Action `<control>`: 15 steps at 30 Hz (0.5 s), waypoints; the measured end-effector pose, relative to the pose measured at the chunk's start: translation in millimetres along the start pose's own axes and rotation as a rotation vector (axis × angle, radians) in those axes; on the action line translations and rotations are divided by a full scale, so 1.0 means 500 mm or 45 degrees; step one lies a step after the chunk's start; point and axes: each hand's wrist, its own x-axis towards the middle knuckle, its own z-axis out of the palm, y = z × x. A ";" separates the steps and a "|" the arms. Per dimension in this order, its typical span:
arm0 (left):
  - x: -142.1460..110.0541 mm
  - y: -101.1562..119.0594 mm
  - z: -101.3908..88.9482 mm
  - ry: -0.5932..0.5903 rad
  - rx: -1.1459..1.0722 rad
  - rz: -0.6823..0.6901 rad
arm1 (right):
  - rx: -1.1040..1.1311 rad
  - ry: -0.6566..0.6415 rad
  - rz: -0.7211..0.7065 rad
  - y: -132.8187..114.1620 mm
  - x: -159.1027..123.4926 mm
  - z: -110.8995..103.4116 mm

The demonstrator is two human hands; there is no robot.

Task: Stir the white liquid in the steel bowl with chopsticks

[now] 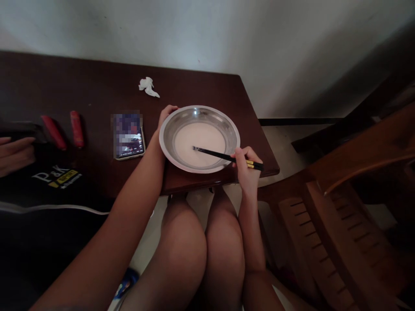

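Note:
A round metal bowl (166,151) rests near the front right of the dark wooden table, with a pale, milky liquid (197,134) in its bottom. Curled around the bowl's far left side, my left hand (165,115) grips the rim; most of its fingers are hidden behind the metal. Black chopsticks (217,154) with gold bands are in my right hand (246,168), which is closed on them at the bowl's near right edge. Their tips reach into the liquid around its middle.
Left of the bowl lies a phone (129,136) with a lit, blurred screen. Crumpled tissue (148,86) is farther back. Two red items (77,129) lie leftward, near another person's hand (16,155). A white cable (65,207) crosses the lower left; a wooden chair (311,224) stands right.

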 end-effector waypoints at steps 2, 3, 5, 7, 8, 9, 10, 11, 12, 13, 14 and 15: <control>-0.005 0.003 0.005 0.032 0.019 0.048 | -0.063 -0.004 -0.037 0.002 0.001 0.001; -0.007 0.003 0.006 0.041 0.032 0.079 | -0.083 0.043 -0.044 0.002 0.002 0.001; -0.008 0.004 0.007 0.053 0.049 0.103 | -0.066 0.167 -0.033 -0.001 0.001 -0.001; -0.008 0.004 0.006 0.038 0.035 0.055 | 0.008 0.192 -0.007 -0.005 -0.001 -0.002; -0.008 0.003 0.006 0.032 0.020 0.023 | 0.042 0.140 0.004 -0.006 -0.002 -0.002; -0.008 0.003 0.005 0.024 0.005 -0.003 | 0.061 0.063 0.011 -0.007 -0.003 -0.002; -0.008 0.003 0.004 0.016 -0.007 -0.020 | 0.062 -0.014 0.013 -0.006 -0.003 -0.001; -0.007 0.003 0.003 0.008 -0.016 -0.025 | 0.044 -0.065 0.012 -0.005 -0.002 -0.001; -0.005 0.003 0.000 0.001 -0.014 -0.027 | 0.014 -0.071 0.009 -0.003 -0.002 -0.001; -0.002 0.002 -0.003 -0.006 -0.003 -0.030 | -0.021 -0.034 0.006 -0.002 -0.001 -0.001; 0.002 0.000 -0.007 -0.020 0.014 -0.030 | -0.049 0.037 0.006 -0.001 -0.001 -0.002; 0.008 -0.001 -0.012 -0.039 0.037 -0.027 | -0.061 0.117 0.013 -0.001 -0.001 -0.003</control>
